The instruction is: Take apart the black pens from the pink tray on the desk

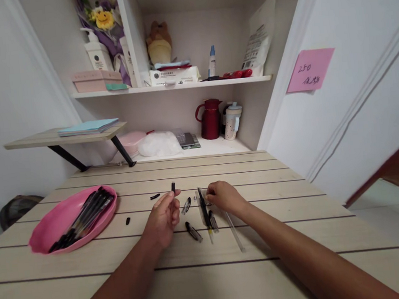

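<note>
My left hand [164, 217] pinches a small black pen cap [173, 187] between thumb and fingers, holding it upright above the wooden table [231, 250]. My right hand [224, 197] rests on the table with its fingers closed on a black pen part [202, 200] at the top of a cluster of loose pen parts [199, 216]. A clear pen barrel [235, 231] lies just under my right wrist. Two small black pieces [155, 196] [127, 221] lie to the left of my left hand.
A pink oval tray [47, 229] holding several black pens sits at the table's left. Behind the table are shelves with a red jug [211, 118], a cup, bottles, boxes and a plush toy. A pink note [310, 69] is stuck on the right wall.
</note>
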Motion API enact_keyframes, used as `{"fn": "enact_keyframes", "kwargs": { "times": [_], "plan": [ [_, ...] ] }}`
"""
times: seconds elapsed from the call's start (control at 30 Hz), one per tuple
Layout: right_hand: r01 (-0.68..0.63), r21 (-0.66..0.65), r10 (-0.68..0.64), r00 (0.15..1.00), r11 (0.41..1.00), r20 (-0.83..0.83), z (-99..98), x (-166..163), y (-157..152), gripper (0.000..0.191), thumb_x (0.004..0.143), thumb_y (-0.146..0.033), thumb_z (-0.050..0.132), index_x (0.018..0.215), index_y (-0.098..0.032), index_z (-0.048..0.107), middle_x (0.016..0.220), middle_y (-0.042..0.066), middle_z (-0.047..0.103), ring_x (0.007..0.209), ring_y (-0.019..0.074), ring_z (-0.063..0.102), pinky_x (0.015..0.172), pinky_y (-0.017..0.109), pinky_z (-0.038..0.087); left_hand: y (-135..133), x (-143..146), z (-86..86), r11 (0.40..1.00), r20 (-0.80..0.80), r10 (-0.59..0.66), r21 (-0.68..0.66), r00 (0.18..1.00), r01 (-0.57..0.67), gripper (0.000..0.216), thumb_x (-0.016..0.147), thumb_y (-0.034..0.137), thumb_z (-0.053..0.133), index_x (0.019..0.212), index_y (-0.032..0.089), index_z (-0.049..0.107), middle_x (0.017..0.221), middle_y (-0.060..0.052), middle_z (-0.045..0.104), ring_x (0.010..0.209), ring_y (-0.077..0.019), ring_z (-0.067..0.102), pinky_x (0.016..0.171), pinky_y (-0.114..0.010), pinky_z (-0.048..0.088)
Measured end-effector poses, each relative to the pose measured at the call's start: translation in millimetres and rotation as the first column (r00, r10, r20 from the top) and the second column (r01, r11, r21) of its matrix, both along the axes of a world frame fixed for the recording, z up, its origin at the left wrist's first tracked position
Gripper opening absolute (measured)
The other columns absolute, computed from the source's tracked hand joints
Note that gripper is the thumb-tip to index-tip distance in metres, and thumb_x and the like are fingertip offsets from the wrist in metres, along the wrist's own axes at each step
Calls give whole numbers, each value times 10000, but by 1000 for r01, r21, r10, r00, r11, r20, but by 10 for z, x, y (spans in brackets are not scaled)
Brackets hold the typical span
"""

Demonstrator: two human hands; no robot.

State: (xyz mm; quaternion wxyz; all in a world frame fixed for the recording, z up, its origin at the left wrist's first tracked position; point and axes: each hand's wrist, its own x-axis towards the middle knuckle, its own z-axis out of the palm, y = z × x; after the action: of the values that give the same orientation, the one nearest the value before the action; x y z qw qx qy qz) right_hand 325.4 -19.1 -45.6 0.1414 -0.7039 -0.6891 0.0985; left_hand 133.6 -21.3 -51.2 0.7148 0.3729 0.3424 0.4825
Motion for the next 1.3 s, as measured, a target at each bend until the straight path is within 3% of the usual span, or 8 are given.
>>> {"fn": "enact_keyframes", "kwargs": {
  "times": [0.17, 0.37, 0.73, 1.03, 1.3],
  "plan": [
    [31, -41, -29, 998, 999, 52, 17, -72, 129, 184, 698, -296, 507, 715, -191, 657, 763, 60, 663, 745, 172, 581, 589, 232, 360, 55, -63, 35, 998, 59, 49, -29, 997, -47, 252, 685, 275, 589, 904, 151, 571, 583, 45, 497, 391, -30, 393, 345, -154, 257],
    [100, -50, -94, 990, 994, 106, -24, -231, 252, 232, 699, -293, 510, 815, -150, 650, 898, 141, 645, 844, 232, 584, 639, 282, 401, 86, -99, 41, 998, 68, 45, -52, 997, -42, 260, 689, 277, 586, 917, 155, 564, 579, 43, 500, 385, -33, 394, 341, -155, 265],
    [172, -98, -170, 985, 980, 35, -104, -222, 376, 218, 586, -228, 589, 774, -146, 662, 840, 156, 660, 779, 254, 608, 584, 287, 419, 88, -93, -17, 1000, 1, -10, -6, 1000, 10, 274, 687, 303, 589, 913, 148, 578, 590, 37, 511, 394, -31, 409, 345, -154, 262],
    [158, -69, -169, 962, 985, -216, -123, -110, 386, 140, 589, -229, 544, 585, -127, 640, 651, 115, 656, 632, 191, 598, 496, 231, 366, 83, -84, -42, 999, -37, -20, 24, 999, 21, 299, 690, 327, 587, 925, 142, 579, 587, 38, 506, 385, -27, 399, 343, -157, 251],
    [157, -45, -156, 818, 986, -554, -122, -18, 347, 166, 636, -273, 516, 540, -149, 571, 512, 23, 607, 398, 82, 489, 405, 178, 343, 41, -38, -43, 999, -81, -45, 12, 996, 46, 298, 679, 343, 590, 890, 134, 585, 581, 37, 514, 371, -26, 390, 335, -160, 233]
  ]
}}
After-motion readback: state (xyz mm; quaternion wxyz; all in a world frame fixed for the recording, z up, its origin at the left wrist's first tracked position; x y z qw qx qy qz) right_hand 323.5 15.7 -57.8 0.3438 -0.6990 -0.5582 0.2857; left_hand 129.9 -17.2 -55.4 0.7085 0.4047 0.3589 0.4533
